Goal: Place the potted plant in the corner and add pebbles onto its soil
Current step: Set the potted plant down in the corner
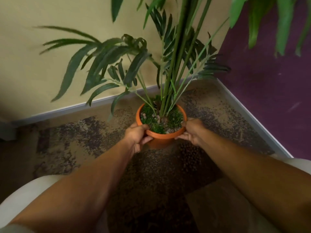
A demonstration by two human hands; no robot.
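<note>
An orange pot (162, 139) holds a tall plant (170, 78) with long green stems and drooping leaves. Green moss and some pale pebbles (170, 130) cover its soil. My left hand (137, 136) grips the pot's rim on the near left side. My right hand (192, 132) grips the rim on the right side. The pot is over the patterned carpet close to the room's corner; whether it rests on the floor or hangs just above it I cannot tell.
A yellow wall (50, 64) and a purple wall (269, 89) meet in the corner behind the plant, with a pale skirting board (244, 113) along both. A mottled brown carpet (80, 137) covers the floor. More leaves (262, 19) hang at the top right.
</note>
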